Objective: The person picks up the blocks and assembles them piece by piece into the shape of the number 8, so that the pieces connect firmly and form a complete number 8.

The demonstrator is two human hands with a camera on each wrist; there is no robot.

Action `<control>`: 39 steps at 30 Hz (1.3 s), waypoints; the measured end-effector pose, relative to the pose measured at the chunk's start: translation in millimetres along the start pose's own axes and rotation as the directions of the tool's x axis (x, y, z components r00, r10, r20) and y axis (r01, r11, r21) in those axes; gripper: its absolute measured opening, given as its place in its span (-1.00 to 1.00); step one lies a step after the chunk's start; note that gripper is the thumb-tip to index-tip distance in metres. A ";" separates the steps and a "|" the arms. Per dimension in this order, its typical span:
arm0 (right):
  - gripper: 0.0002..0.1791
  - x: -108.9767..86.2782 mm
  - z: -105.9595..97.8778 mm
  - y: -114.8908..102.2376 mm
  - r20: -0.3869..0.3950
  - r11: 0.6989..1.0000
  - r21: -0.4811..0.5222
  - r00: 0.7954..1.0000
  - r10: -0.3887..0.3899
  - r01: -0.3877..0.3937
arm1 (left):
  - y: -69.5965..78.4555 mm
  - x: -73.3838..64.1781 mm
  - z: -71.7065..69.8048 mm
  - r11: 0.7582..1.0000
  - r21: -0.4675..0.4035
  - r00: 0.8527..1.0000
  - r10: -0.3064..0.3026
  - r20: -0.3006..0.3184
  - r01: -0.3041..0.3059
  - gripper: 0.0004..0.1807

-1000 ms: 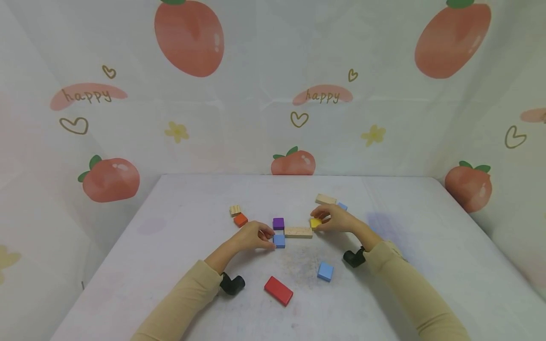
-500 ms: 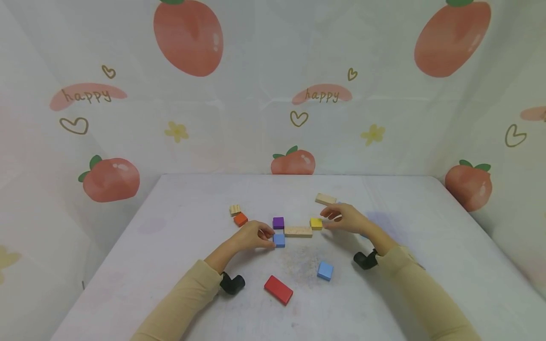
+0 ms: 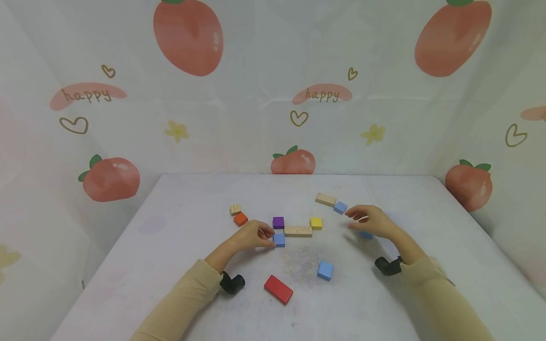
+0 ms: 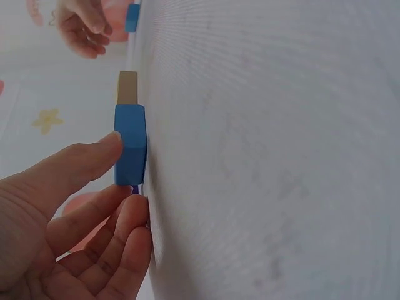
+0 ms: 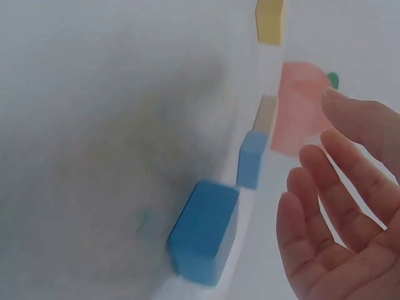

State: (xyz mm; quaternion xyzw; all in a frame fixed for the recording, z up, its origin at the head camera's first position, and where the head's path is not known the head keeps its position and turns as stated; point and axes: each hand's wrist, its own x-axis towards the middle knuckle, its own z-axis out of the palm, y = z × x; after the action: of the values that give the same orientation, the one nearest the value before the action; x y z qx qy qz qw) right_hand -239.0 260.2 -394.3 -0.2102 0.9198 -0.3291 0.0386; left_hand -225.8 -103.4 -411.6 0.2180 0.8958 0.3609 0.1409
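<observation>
My left hand (image 3: 250, 235) pinches a blue block (image 3: 279, 240) between thumb and forefinger; the left wrist view has the thumb on that block (image 4: 130, 140). Close by stand a purple block (image 3: 278, 222), a long plain wooden block (image 3: 298, 231) and, at the far end of it, a yellow block (image 3: 316, 223). Nothing is in my right hand (image 3: 372, 220), which hovers with relaxed fingers over a second blue block (image 3: 366, 235), partly hidden below it. In the right wrist view this blue block (image 5: 206, 228) lies apart from the fingers.
Behind, a wooden block (image 3: 326, 199) lies beside a small blue block (image 3: 340, 207). An orange block (image 3: 241, 219) and a striped wooden block (image 3: 235, 210) are at left. Nearer me lie a red block (image 3: 278, 289) and another blue block (image 3: 325, 270).
My right hand has let go of the yellow block and moved right, leaving it at the end of the long wooden block. The left hand has stayed on its blue block.
</observation>
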 end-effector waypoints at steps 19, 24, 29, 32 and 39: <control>-0.52 -30.7 -8.0 21.6 -0.041 0.991 0.032 0.991 0.131 -0.129 | -1.1 0.1 2.0 1.000 -0.008 1.000 0.004 -0.002 -0.004 -0.65; -0.51 -34.0 -8.3 23.9 -0.027 0.987 0.030 0.987 0.159 -0.158 | -1.7 0.1 2.1 1.000 -0.012 1.000 0.011 0.000 -0.011 -0.65; -0.48 -35.8 -8.7 26.2 0.007 0.979 0.038 0.980 0.199 -0.199 | -2.0 -0.6 2.1 1.000 -0.015 1.000 0.015 -0.002 -0.015 -0.65; -0.46 -36.2 -9.3 27.2 0.030 0.973 0.033 0.974 0.225 -0.226 | -1.4 -1.4 2.0 1.000 -0.019 1.000 0.011 -0.004 -0.011 -0.65; -0.48 -35.6 -9.5 28.5 0.051 0.965 0.040 0.965 0.256 -0.258 | -0.8 -1.6 1.8 1.000 -0.019 1.000 -0.009 -0.007 0.009 -0.65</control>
State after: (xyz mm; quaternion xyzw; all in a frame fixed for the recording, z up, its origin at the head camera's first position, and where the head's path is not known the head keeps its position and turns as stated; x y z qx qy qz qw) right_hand -218.9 300.3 -407.1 -0.0954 0.9304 -0.3375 0.1066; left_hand -224.0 -103.6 -413.2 0.2114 0.8937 0.3695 0.1413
